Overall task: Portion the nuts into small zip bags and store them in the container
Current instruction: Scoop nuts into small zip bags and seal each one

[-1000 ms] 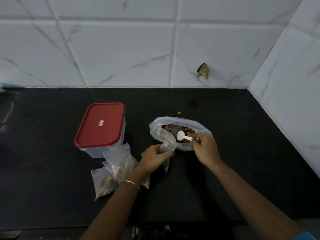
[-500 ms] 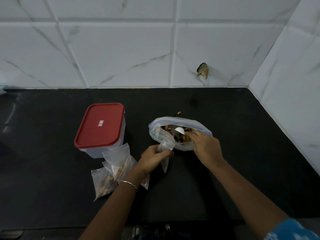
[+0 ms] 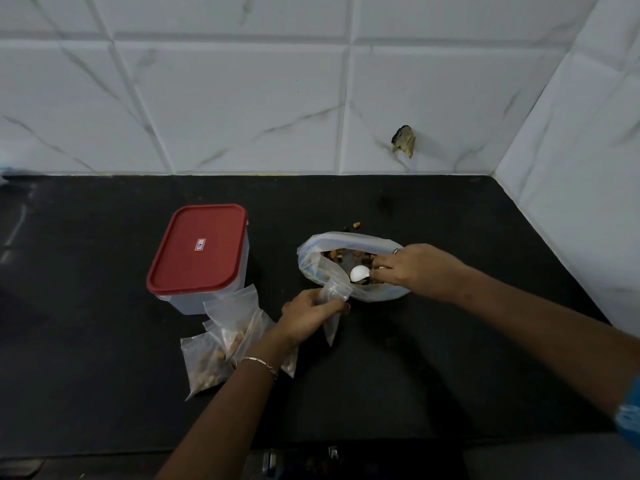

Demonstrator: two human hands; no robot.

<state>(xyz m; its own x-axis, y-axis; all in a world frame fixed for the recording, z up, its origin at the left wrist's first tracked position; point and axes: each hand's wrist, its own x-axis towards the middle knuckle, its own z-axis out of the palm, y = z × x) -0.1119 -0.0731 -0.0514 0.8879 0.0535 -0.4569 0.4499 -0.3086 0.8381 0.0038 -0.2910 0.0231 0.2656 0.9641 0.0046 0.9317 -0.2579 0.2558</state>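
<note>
Left hand (image 3: 311, 313) grips a small clear zip bag (image 3: 334, 296) at the neck, its mouth against the large clear plastic bag of mixed nuts (image 3: 346, 239) mid black worktop (image 3: 467, 230), likely to keep the transfer short. Right hand (image 3: 408, 268) pinches a white plastic spoon (image 3: 359, 273) inside, scooping. Filled small zip bags (image 3: 214, 358) lie beside the closed red-lidded translucent container (image 3: 199, 251), staged for storing.

This looks like a home kitchen. A black stone countertop (image 3: 450, 209) runs back to white, marble-veined wall tiles (image 3: 242, 116), which turn a corner at the counter's far right. One tile has a chipped hole (image 3: 403, 140). Near the counter's middle stand a red-lidded plastic food container (image 3: 197, 251) and an open bag of mixed nuts (image 3: 346, 238), with small filled zip bags (image 3: 207, 365) just beside the container.
</note>
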